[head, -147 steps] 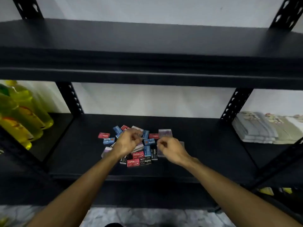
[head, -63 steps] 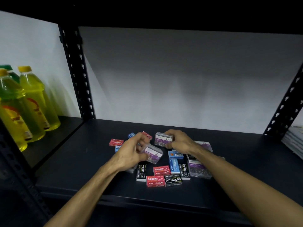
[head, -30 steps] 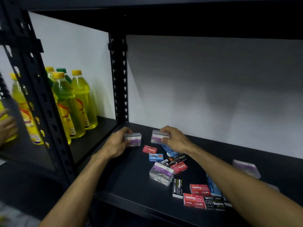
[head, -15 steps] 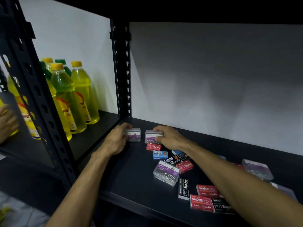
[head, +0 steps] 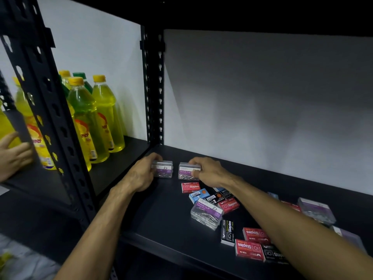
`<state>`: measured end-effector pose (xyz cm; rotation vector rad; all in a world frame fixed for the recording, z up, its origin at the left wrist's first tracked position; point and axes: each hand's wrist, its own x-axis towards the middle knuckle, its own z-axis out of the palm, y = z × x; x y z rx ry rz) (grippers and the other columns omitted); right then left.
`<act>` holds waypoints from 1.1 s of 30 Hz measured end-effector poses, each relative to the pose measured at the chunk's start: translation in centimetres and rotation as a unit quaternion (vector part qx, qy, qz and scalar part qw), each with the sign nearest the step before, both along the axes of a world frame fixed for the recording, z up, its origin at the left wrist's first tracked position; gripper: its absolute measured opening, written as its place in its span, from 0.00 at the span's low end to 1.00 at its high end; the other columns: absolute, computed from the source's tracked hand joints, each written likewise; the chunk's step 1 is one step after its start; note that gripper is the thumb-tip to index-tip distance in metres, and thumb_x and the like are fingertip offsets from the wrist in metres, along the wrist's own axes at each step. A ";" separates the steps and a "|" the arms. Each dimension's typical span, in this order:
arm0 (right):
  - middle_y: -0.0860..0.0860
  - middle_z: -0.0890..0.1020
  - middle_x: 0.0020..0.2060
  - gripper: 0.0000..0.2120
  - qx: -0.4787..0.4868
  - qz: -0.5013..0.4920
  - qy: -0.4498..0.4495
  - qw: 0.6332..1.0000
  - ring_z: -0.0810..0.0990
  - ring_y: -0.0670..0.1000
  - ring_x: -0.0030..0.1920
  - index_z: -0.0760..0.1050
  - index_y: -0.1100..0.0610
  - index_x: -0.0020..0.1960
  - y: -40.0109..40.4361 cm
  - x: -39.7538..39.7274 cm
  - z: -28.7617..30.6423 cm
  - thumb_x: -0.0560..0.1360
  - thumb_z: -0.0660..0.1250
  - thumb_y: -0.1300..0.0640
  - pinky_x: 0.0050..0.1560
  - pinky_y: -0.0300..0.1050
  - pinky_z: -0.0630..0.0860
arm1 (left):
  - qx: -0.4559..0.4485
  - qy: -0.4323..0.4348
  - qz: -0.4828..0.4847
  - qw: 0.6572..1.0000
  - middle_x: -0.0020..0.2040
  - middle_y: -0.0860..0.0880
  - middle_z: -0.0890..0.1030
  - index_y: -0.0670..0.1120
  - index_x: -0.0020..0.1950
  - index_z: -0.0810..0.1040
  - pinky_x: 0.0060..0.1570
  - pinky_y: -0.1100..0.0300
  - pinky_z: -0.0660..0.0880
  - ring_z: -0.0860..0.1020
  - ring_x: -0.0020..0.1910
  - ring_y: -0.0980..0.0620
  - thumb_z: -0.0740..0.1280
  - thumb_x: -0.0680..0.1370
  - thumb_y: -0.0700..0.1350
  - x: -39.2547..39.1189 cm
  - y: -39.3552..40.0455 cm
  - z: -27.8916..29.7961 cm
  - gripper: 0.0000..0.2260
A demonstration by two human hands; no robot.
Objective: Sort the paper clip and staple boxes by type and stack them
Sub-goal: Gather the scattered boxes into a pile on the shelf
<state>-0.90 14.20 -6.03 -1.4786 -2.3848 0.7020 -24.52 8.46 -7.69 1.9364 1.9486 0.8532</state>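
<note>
purple box (head: 350,238) half behind forearm, other hand (head: 12,156) edge-cropped

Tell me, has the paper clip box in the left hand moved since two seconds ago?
Yes. The paper clip box in the left hand went from the pile leftward, toward the shelf post.

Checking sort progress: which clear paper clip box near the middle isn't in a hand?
The paper clip box lying free among the staple boxes, its purple label facing up.
</note>
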 end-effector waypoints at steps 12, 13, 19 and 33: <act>0.49 0.79 0.61 0.18 0.040 -0.013 -0.004 0.999 0.71 0.54 0.64 0.69 0.41 0.68 1.1 0.1 -1.4 0.79 0.64 0.47 0.68 0.59 0.62 | 0.014 0.006 0.009 1.000 0.60 0.45 0.77 0.47 0.64 0.73 0.56 0.57 0.72 0.76 0.58 0.47 0.62 0.78 0.34 0.1 0.1 -0.1 0.16; 0.49 0.78 0.61 0.18 0.039 -0.014 -0.004 0.999 0.71 0.54 0.64 0.68 0.41 0.69 1.2 0.2 -1.5 0.79 0.64 0.47 0.68 0.59 0.62 | 0.012 0.006 0.010 1.000 0.60 0.45 0.77 0.48 0.64 0.73 0.56 0.56 0.72 0.76 0.58 0.48 0.62 0.78 0.34 0.1 0.1 -0.1 0.16; 0.50 0.77 0.63 0.20 0.039 -0.020 -0.004 0.999 0.71 0.55 0.65 0.67 0.40 0.70 1.3 0.3 -1.6 0.79 0.64 0.46 0.68 0.59 0.62 | 0.007 0.002 0.010 1.000 0.60 0.46 0.77 0.49 0.64 0.73 0.59 0.53 0.73 0.77 0.58 0.47 0.61 0.78 0.34 0.0 0.1 -0.1 0.17; 0.49 0.78 0.61 0.19 0.062 -0.050 0.081 0.994 0.76 0.49 0.61 0.73 0.49 0.68 -2.9 5.6 1.2 0.78 0.66 0.51 0.65 0.53 0.71 | 0.119 0.005 0.031 0.992 0.63 0.43 0.74 0.51 0.70 0.71 0.61 0.51 0.74 0.76 0.61 0.45 0.67 0.78 0.46 3.9 -0.6 3.7 0.20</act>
